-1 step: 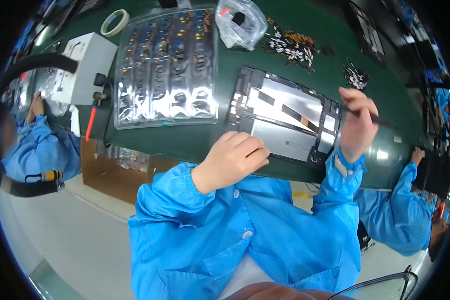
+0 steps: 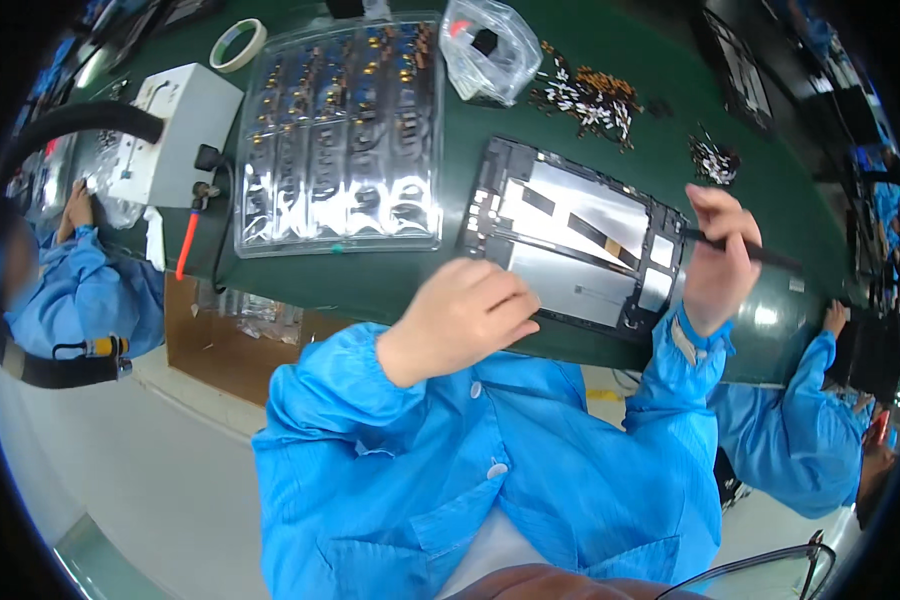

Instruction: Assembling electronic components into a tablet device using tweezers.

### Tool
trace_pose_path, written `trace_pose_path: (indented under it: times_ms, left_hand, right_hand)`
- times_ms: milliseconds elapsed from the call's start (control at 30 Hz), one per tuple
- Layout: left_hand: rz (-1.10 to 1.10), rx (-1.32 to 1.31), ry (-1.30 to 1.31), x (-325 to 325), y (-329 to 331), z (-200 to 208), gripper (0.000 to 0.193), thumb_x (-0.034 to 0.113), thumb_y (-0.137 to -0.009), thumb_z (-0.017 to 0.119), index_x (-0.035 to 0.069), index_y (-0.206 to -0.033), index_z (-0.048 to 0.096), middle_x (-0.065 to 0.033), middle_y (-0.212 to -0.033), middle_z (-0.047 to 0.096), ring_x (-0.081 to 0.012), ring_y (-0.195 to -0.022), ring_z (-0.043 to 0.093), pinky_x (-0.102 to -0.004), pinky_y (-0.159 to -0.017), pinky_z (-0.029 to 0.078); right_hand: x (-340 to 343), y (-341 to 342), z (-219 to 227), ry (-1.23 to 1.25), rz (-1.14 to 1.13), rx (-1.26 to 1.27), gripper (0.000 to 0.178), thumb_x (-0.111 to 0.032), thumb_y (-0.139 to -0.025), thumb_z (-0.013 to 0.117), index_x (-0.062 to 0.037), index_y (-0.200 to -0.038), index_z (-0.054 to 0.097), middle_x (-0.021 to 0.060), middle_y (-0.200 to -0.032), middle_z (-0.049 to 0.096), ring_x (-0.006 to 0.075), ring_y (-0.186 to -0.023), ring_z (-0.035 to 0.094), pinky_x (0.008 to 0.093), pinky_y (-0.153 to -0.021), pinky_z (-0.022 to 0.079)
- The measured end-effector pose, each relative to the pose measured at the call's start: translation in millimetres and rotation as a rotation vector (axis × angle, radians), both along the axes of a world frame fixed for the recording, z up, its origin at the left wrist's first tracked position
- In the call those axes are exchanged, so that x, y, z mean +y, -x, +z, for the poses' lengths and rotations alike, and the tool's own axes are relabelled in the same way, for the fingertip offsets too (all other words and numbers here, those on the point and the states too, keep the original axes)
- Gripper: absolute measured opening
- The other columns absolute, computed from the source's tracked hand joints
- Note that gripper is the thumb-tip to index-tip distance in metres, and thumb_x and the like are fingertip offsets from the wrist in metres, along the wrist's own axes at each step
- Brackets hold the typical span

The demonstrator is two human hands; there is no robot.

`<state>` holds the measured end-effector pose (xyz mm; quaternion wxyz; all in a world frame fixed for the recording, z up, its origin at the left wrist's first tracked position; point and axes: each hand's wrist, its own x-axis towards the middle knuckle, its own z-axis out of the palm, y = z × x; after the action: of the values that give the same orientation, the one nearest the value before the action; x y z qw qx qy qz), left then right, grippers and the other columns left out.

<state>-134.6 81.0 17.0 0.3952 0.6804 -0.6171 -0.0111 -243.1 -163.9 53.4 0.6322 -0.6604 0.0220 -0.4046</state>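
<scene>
An opened tablet (image 2: 580, 285), its silver inner plates and black frame showing, lies at a slant on the green table. My left hand (image 2: 460, 320) rests at its near left corner, fingers curled and thumb side pressed together; whatever they hold is hidden. Over the tablet's right end, my right hand (image 2: 720, 250) is closed around a slim black tool (image 2: 770, 258) that looks like tweezers. The tool's thin end points left at the tablet's right edge; I cannot tell whether it touches. Dark flat cables (image 2: 598, 238) cross the silver plates.
A clear compartment tray (image 2: 340, 235) of small parts stands left of the tablet. Beyond lie a plastic bag (image 2: 490, 60), loose small parts (image 2: 595, 100) and another small pile (image 2: 714, 160). A white box (image 2: 185, 130), hose and tape roll (image 2: 238, 45) occupy the left. Co-workers sit at both sides.
My right hand has shifted slightly nearer and to the right, and the black tool shows more sharply. My left hand stays at the tablet's corner.
</scene>
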Motion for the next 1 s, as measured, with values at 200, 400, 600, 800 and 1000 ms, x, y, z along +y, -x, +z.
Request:
trace_pose_path:
  times_ms: [200,400,600,800,1000]
  left_hand:
    - [0.422,-0.367,0.046,4.3,-129.5,36.7,0.011,0.010,-0.074,0.062,0.007,-0.085,0.064,-0.0082,-0.086,0.061,-0.0292,-0.079,0.058,-0.0387,-0.069,0.048]
    - [0.490,-0.558,-0.244,-24.4,-210.7,13.0,0.016,0.016,-0.080,0.063,0.008,-0.094,0.064,-0.0079,-0.092,0.061,-0.0279,-0.087,0.060,-0.0366,-0.073,0.049]
    - [0.610,-0.436,-0.266,-13.6,-240.5,16.0,0.014,0.017,-0.080,0.062,0.012,-0.092,0.066,-0.0056,-0.094,0.062,-0.0285,-0.088,0.060,-0.0366,-0.076,0.049]
    - [0.629,-0.579,-0.374,-15.1,-229.3,1.6,0.016,0.024,-0.080,0.064,0.016,-0.093,0.066,0.0031,-0.103,0.060,-0.0196,-0.104,0.055,-0.0580,-0.098,0.030]
    - [0.749,-0.689,-0.456,-20.5,-227.1,0.9,0.014,0.026,-0.080,0.065,0.017,-0.091,0.067,0.0033,-0.103,0.061,-0.0193,-0.104,0.055,-0.0649,-0.095,0.028]
  right_hand:
    - [20.8,24.2,10.8,0.181,-0.095,0.090,0.005,-0.002,-0.080,0.046,0.0004,-0.082,0.051,0.0117,-0.080,0.051,0.0121,-0.066,0.043,0.0239,-0.057,0.034]
    - [45.8,21.7,22.8,0.191,-0.114,0.143,0.008,0.003,-0.079,0.047,-0.0002,-0.077,0.054,0.0075,-0.072,0.050,0.0104,-0.063,0.042,0.0217,-0.056,0.032]
    - [54.7,34.8,22.8,0.210,-0.163,0.194,0.013,0.008,-0.079,0.046,-0.0001,-0.078,0.055,0.0077,-0.075,0.052,0.0099,-0.063,0.044,0.0215,-0.055,0.033]
    - [60.0,33.6,15.5,0.176,-0.118,0.208,0.008,0.004,-0.081,0.049,0.0001,-0.079,0.056,0.0079,-0.076,0.052,0.0104,-0.064,0.045,0.0217,-0.058,0.035]
    - [73.4,30.9,18.7,0.243,-0.077,0.221,0.006,0.002,-0.082,0.051,0.0003,-0.080,0.056,0.0086,-0.078,0.054,0.0132,-0.069,0.048,0.0236,-0.061,0.037]
